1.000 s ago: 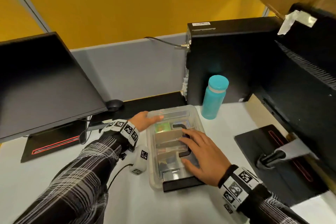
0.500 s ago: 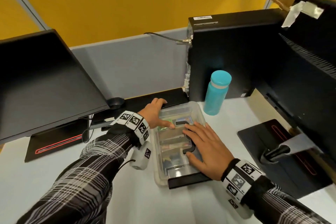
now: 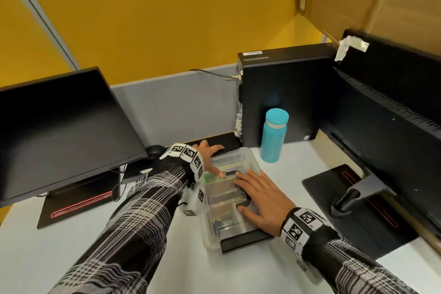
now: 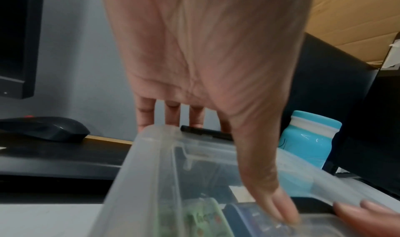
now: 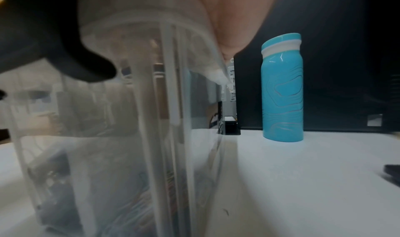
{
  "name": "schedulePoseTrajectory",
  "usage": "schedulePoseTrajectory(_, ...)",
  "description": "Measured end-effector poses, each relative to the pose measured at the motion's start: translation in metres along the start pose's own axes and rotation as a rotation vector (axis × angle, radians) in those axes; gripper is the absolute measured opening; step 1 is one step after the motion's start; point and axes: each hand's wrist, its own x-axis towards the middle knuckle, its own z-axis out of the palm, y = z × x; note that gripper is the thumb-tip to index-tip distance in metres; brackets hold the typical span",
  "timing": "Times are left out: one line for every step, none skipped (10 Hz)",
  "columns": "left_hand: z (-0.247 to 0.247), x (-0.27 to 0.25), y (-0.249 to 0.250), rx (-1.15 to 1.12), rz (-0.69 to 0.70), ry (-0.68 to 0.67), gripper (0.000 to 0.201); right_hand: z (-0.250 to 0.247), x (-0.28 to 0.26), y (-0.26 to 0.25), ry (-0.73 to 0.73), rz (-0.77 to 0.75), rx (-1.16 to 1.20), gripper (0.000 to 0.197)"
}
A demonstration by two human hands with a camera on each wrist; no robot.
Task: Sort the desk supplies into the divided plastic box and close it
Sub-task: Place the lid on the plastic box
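Observation:
The clear divided plastic box [image 3: 251, 160] lies lengthwise on the white desk with its clear lid down and a black latch [image 3: 245, 241] at the near end. Supplies show through the plastic, among them a green item [image 3: 211, 178]. My right hand [image 3: 260, 196] lies flat on the lid's right half, fingers straight, over a black part of the lid. My left hand [image 3: 210, 157] is spread at the far-left corner. Its thumb presses the lid and its fingers [image 4: 171, 114] reach down behind the box's [image 4: 151, 155] far rim. The right wrist view looks through the box wall [image 5: 129, 138].
A teal bottle [image 3: 274, 136] stands just beyond the box's far right, before a black computer tower [image 3: 281, 98]. A black mouse [image 3: 155, 150] and keyboard [image 3: 222, 142] lie behind the left hand. Monitors stand at left [image 3: 59, 131] and right [image 3: 386, 126], the right one's base [image 3: 353, 210] beside my right wrist.
My left hand has moved from the box's left side to its far-left corner, with the thumb now on the lid. My right hand has stayed flat on the lid.

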Motion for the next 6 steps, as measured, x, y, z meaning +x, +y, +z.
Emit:
schedulePoseTrajectory(0.003,0.001,0.003,-0.029,-0.012,0.021,0.089,0.000,0.000,0.002,-0.001,0.011,0.000,0.064)
schedulePoseTrajectory(0.002,-0.005,0.008,0.004,0.049,0.051,0.086,0.002,0.001,0.003,-0.012,0.015,-0.021,0.064)
schedulePoseTrajectory(0.007,-0.028,0.009,-0.028,0.124,0.132,0.078,0.001,0.000,0.003,-0.038,0.022,-0.047,0.066)
schedulePoseTrajectory(0.043,-0.070,-0.006,-0.237,0.096,0.288,0.067,-0.001,-0.003,-0.006,-0.094,0.063,-0.067,0.067)
schedulePoseTrajectory(0.088,-0.126,-0.034,-0.476,-0.034,0.374,0.064,-0.008,0.000,-0.027,-0.107,0.204,-0.030,0.067)
schedulePoseTrajectory(0.155,-0.189,-0.077,-0.411,-0.165,0.258,0.077,-0.023,-0.013,-0.075,0.022,0.186,0.065,0.054)
